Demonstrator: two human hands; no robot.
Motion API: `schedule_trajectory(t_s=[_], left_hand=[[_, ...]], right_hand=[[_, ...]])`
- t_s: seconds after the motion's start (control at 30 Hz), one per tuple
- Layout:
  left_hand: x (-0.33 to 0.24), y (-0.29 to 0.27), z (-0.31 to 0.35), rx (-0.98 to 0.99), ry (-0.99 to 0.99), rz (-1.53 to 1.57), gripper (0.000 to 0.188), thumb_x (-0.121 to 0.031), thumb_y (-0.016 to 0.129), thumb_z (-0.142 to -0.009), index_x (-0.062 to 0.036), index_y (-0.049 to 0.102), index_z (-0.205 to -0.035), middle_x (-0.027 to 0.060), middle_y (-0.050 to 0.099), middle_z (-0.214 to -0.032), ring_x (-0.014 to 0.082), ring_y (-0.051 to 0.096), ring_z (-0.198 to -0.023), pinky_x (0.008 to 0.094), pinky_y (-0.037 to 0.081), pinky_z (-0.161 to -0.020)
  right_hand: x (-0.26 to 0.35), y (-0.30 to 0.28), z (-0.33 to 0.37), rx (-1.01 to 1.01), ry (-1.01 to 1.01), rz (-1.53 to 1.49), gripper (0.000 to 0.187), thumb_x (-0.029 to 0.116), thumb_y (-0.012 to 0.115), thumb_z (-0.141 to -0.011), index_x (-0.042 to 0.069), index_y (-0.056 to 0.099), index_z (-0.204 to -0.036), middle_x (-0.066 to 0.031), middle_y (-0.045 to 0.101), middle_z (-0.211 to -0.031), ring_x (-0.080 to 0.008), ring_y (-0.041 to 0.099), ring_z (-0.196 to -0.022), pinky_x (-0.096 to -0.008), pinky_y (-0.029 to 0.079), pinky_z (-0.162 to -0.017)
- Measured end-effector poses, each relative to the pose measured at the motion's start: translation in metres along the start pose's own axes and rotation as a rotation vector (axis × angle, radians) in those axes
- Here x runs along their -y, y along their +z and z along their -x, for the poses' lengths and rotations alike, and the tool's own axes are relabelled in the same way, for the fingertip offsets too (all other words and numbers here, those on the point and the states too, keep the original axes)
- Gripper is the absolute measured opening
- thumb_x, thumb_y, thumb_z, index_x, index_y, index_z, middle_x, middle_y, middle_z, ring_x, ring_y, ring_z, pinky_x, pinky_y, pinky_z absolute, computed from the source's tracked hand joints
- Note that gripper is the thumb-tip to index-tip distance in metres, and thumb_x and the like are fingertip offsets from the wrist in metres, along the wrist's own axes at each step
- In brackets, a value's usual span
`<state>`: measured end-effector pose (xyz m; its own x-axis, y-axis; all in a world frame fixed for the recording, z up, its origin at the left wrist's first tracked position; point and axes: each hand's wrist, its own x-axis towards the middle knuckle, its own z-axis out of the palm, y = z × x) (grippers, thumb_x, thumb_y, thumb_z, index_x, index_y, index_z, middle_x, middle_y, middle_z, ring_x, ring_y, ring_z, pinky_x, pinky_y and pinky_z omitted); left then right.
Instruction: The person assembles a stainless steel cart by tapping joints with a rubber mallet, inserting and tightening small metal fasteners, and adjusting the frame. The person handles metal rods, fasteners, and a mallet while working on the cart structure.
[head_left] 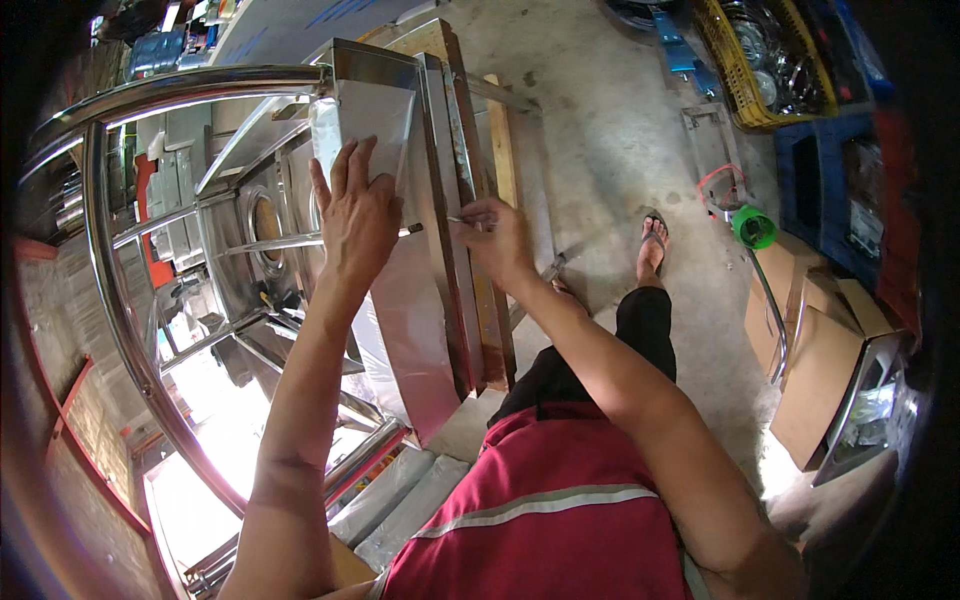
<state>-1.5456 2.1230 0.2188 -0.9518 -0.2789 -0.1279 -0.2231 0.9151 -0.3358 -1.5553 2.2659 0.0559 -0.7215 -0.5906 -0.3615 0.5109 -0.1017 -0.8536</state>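
A shiny sheet-metal panel (415, 335) stands before me, part of a tubular steel frame (108, 240). My left hand (355, 205) lies on the panel's upper part with its fingers spread, over a pale, film-like patch (385, 115). My right hand (497, 238) is at the panel's right edge, thumb and fingers pinched together. A thin, light sliver shows at those fingertips, too small to name. Between the two hands, a small dark-tipped piece (413, 229) sticks out against the panel.
Wooden boards (492, 335) back the panel on its right. On the right side are cardboard boxes (820, 350), a green round fitting (753, 228) on a bent tube, and a yellow crate (770, 60) of metal parts. Wrapped flat pieces (400, 500) lie near my waist.
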Motion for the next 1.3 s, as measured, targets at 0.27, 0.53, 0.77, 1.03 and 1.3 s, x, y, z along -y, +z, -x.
schedule_trajectory(t_s=[0.27,0.53,0.77,1.03,1.3], left_hand=[[0.017,-0.001,-0.016,-0.150,-0.034,0.186,0.031,-0.018,0.084,-0.077,-0.0096,0.071,-0.103,0.0135,0.046,-0.154,0.0377,0.037,-0.145,0.0571,0.024,-0.123],[0.071,0.018,0.010,-0.613,-0.779,0.564,0.031,-0.027,0.074,-0.093,0.0012,0.068,-0.103,0.0140,0.067,-0.089,0.0337,0.066,-0.083,0.0444,0.052,-0.081],[0.103,0.089,0.081,0.041,-1.287,1.784,0.031,-0.032,0.068,-0.098,-0.0039,0.070,-0.110,0.0053,0.067,-0.085,0.0168,0.064,-0.073,0.0303,0.053,-0.064],[0.075,0.087,0.109,0.081,-1.114,1.999,0.036,-0.038,0.068,-0.094,-0.0059,0.072,-0.112,0.0034,0.069,-0.080,0.0158,0.065,-0.062,0.0301,0.053,-0.052],[0.059,0.061,0.103,0.108,-1.280,1.844,0.027,-0.036,0.071,-0.092,-0.0089,0.074,-0.097,0.0026,0.069,-0.077,0.0148,0.064,-0.060,0.0272,0.051,-0.050]], right_hand=[[0.011,0.039,-0.008,0.026,0.012,0.049,0.021,0.011,0.081,-0.086,-0.002,0.074,-0.101,-0.0087,0.074,-0.091,-0.0156,0.069,-0.085,-0.0306,0.054,-0.078],[0.004,0.047,-0.006,-0.009,-0.014,0.117,0.022,0.013,0.082,-0.086,-0.002,0.075,-0.101,-0.0082,0.075,-0.090,-0.0128,0.066,-0.081,-0.0291,0.052,-0.075],[0.012,0.047,-0.012,0.005,0.021,0.126,0.020,0.013,0.082,-0.086,-0.002,0.076,-0.100,-0.0073,0.075,-0.089,-0.0111,0.065,-0.079,-0.0291,0.052,-0.073],[0.003,0.052,-0.003,-0.044,-0.109,0.129,0.021,0.012,0.080,-0.088,0.000,0.077,-0.104,-0.0088,0.077,-0.092,-0.0122,0.068,-0.081,-0.0283,0.053,-0.076],[-0.007,0.041,-0.009,0.047,-0.157,0.227,0.022,0.010,0.076,-0.088,0.002,0.077,-0.109,-0.0111,0.078,-0.097,-0.0174,0.073,-0.090,-0.0296,0.055,-0.082]])
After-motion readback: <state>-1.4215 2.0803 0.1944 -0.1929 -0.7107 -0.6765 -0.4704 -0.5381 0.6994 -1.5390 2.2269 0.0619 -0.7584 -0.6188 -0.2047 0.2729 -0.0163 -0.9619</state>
